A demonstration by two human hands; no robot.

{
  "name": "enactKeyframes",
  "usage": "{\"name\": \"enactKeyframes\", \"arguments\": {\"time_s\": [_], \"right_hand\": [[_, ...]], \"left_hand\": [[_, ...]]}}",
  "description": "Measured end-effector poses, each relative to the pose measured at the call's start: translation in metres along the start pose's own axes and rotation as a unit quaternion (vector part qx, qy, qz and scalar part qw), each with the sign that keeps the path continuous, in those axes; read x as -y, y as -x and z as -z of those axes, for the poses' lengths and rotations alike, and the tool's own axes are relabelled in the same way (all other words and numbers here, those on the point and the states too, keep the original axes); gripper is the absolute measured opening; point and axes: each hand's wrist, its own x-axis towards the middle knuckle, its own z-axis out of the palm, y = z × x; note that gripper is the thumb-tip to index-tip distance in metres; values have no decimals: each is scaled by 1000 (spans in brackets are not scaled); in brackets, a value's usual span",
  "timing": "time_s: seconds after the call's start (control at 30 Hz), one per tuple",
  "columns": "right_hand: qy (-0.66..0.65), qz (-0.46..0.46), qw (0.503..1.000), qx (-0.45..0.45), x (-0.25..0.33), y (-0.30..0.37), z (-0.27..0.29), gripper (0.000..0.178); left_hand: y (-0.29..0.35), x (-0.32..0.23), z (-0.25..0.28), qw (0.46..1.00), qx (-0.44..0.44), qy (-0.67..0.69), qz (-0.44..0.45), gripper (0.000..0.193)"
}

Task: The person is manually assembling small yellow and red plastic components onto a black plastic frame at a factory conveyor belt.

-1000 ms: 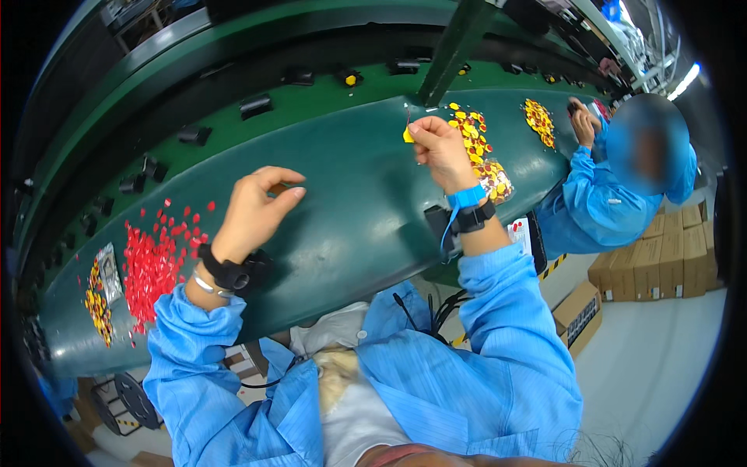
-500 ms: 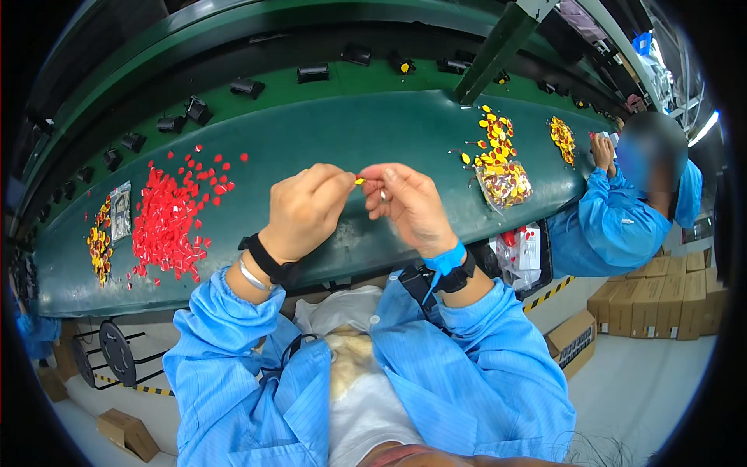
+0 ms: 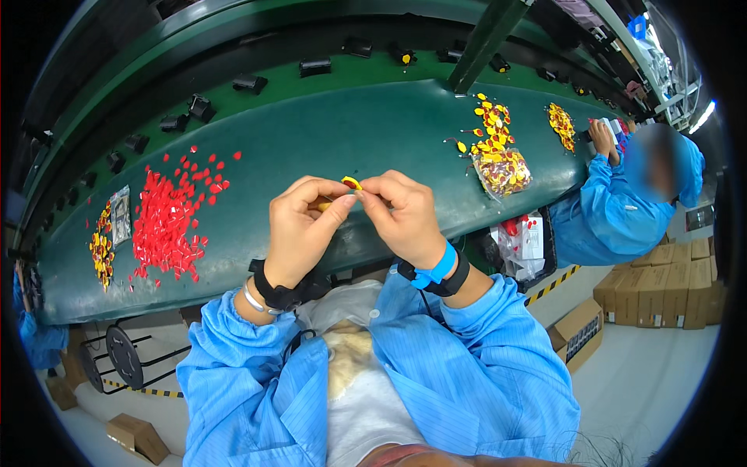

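Above the green tabletop, my left hand [image 3: 302, 226] and my right hand [image 3: 406, 216] meet fingertip to fingertip. Between them they pinch a small yellow-and-dark-red piece [image 3: 352, 183], rounded at one end; its lower part is behind my fingers. Another bit of yellow [image 3: 322, 207] shows between the left fingers, mostly hidden. To the left lies a big heap of small red pieces [image 3: 165, 226]. Beyond it is a smaller pile of yellow-and-red pieces [image 3: 102, 249], next to a clear bag [image 3: 120, 214]. On the right are loose yellow-and-red pieces [image 3: 494, 124] and a filled plastic bag [image 3: 502, 173].
The green table [image 3: 296, 132] runs across, with black clip-like holders [image 3: 315, 67] along its far side. A green post [image 3: 486, 47] rises at the back. A co-worker in blue [image 3: 603, 214] sits at right near another yellow pile [image 3: 561, 127]. A black bin [image 3: 545, 249] stands below the edge.
My hands have turned so the fingertips point together, and the yellow-and-red piece shows more plainly at their tips. The right fingers, looser before, now close on it.
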Motion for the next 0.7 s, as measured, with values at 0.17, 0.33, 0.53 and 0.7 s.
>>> {"name": "enactKeyframes", "arguments": {"time_s": [0.17, 0.33, 0.53, 0.7], "right_hand": [[184, 156, 970, -25, -1, 0, -2, 11], [248, 193, 949, -32, -2, 1, -5, 13], [100, 93, 991, -11, -6, 3, -8, 7], [-275, -243, 930, 17, -19, -1, 2, 11]], "left_hand": [[-1, -4, 0, 979, 5, 80, 186, 11], [0, 4, 1, 937, -25, 215, 274, 7], [-1, 14, 1, 941, -26, 245, 232, 3], [-15, 26, 33, 975, -22, 103, 196, 2]]}}
